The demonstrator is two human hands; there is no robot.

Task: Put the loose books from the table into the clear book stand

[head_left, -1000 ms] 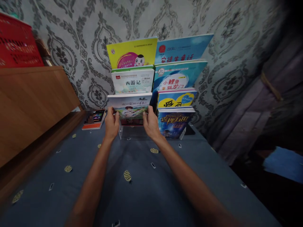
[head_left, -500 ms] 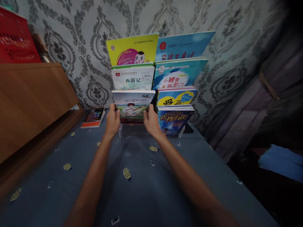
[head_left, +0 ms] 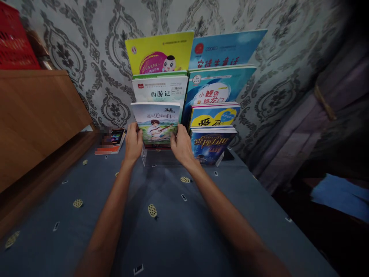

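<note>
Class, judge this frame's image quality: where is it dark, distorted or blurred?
Head view: the wide lens stretches the wallpaper toward the corners; the right side by the curtain sinks into dark vignetting; a pixelated patch covers part of the flat book; the held book reads sharp.

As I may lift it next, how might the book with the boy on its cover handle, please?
The book probably feels light and slightly bendy: it looks thin. Upright, it may tip if unsupported; the left hand and right hand hold its sides.

Both bare arms reach straight forward, the left hand [head_left: 133, 143] and right hand [head_left: 181, 145] upright, fingers curled inward.
</note>
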